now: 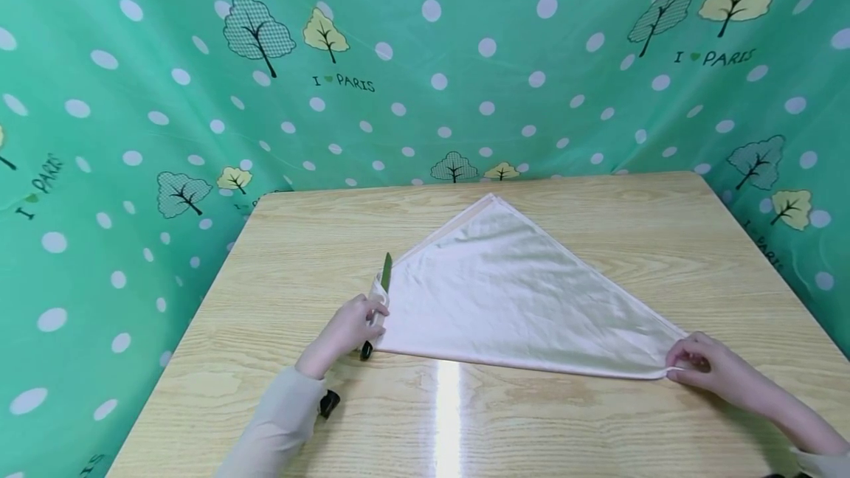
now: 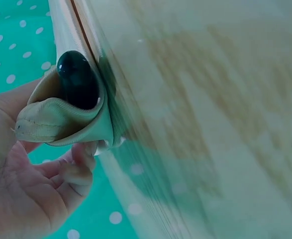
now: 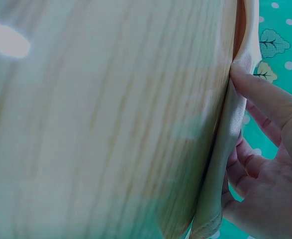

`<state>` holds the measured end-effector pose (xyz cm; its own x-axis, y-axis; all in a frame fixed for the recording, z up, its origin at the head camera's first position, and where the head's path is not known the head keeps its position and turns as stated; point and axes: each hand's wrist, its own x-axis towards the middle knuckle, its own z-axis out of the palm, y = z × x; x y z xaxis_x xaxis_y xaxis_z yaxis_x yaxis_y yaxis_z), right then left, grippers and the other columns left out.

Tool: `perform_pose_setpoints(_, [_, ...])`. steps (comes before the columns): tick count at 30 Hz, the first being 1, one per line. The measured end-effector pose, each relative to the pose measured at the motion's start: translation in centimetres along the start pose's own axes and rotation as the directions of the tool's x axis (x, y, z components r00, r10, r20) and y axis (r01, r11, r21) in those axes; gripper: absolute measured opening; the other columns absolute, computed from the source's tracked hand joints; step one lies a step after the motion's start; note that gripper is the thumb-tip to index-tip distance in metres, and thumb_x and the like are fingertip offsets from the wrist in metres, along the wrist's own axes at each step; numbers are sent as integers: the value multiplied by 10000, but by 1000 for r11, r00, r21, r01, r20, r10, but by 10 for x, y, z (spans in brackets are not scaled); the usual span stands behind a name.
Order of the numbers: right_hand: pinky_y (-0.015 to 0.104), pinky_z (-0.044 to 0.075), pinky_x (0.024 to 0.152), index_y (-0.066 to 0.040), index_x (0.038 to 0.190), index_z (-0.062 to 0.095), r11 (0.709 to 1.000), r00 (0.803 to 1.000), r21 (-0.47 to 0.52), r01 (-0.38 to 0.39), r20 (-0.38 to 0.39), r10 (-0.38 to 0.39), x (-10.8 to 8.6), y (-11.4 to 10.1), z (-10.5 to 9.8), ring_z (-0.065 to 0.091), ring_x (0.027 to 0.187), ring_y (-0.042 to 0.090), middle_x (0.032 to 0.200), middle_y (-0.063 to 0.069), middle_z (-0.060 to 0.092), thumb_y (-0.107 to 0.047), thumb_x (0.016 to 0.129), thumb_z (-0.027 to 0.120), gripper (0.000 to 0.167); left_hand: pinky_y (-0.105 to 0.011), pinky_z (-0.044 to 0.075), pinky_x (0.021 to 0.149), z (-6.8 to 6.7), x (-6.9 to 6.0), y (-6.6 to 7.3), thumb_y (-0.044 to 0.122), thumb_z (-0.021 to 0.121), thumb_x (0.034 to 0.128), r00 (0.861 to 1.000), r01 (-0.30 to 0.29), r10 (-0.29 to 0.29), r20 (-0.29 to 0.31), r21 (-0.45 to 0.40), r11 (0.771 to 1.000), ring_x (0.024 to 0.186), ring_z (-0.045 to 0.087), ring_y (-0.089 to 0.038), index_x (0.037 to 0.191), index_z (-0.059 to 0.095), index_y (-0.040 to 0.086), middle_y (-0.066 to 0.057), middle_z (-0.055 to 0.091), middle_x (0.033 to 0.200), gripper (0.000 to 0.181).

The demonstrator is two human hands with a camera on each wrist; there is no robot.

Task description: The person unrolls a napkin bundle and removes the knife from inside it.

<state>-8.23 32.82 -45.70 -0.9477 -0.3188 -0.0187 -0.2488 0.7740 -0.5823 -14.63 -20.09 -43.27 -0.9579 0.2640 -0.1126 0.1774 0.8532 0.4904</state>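
A pale satin cloth [image 1: 505, 293], folded into a triangle, lies on the table with its tip pointing away. At its left corner the cloth is folded over what looks like a knife: a pointed green blade [image 1: 387, 271] sticks out beyond the fold and a dark rounded handle end [image 2: 78, 79] out of the near side. The middle of the knife is hidden. My left hand [image 1: 348, 327] grips this wrapped corner, its fingers curled about the cloth. Far to the right, my right hand [image 1: 707, 366] pinches the opposite corner between thumb and fingers.
The light wood table [image 1: 564, 423] reflects a bright strip of light near its front. Behind and beside it hangs a green curtain [image 1: 465, 102] with white dots and printed trees. A small black piece [image 1: 328, 403] shows beside the left sleeve.
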Motion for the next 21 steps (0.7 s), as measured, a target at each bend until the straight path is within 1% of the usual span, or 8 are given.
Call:
perform_pose_setpoints(4, [198, 319, 536, -154, 757, 571, 1000, 1000, 7, 19, -11, -19, 0, 0, 1, 338, 671, -16, 770, -37, 420, -88, 722, 701, 150, -235, 353, 489, -1, 2, 0, 11, 681, 668, 1000, -11, 11, -6, -2, 1000, 569, 403, -131, 913, 655, 32, -39, 453, 678, 247])
perform_pose_setpoints(8, [197, 310, 530, -157, 753, 571, 999, 999, 14, 30, -16, -30, 0, 0, 1, 336, 667, -13, 764, -46, 416, -78, 720, 700, 155, -222, 335, 475, -2, 3, -1, -39, 646, 648, 1000, -7, 7, -7, -15, 1000, 542, 389, -120, 897, 660, 32, -25, 439, 629, 260])
perform_pose_setpoints(11, [195, 306, 529, -155, 756, 572, 999, 999, 19, 32, -12, -32, -1, 0, 1, 336, 665, -10, 764, -45, 416, -76, 723, 698, 152, -223, 327, 482, -2, 2, -3, -44, 631, 647, 1000, 3, -3, -6, -21, 1000, 533, 379, -115, 900, 660, 42, -8, 427, 608, 268])
perform_pose_setpoints(14, [195, 306, 529, -155, 758, 572, 999, 999, 19, 34, -8, -34, -1, 1, 1, 336, 666, -10, 766, -47, 416, -77, 726, 696, 151, -229, 326, 488, -3, 1, -5, -40, 623, 650, 1000, -2, 1, -9, -41, 999, 529, 369, -114, 910, 655, 44, -2, 423, 598, 275])
perform_pose_setpoints(18, [195, 305, 529, -158, 757, 571, 999, 999, 25, 46, -16, -46, 0, 1, 2, 338, 667, -10, 768, -56, 417, -67, 723, 697, 159, -227, 352, 495, -5, 0, -12, -37, 613, 667, 1000, -4, 3, -9, -116, 993, 540, 383, -108, 939, 649, 33, -2, 457, 634, 283])
perform_pose_setpoints(21, [193, 302, 530, -159, 757, 570, 999, 999, 26, 48, -19, -47, -1, 1, 2, 336, 668, -11, 769, -58, 415, -67, 723, 696, 160, -235, 390, 538, -6, -2, -18, -34, 609, 681, 1000, 2, -4, -10, -191, 982, 595, 426, -116, 953, 648, 27, -16, 505, 703, 281])
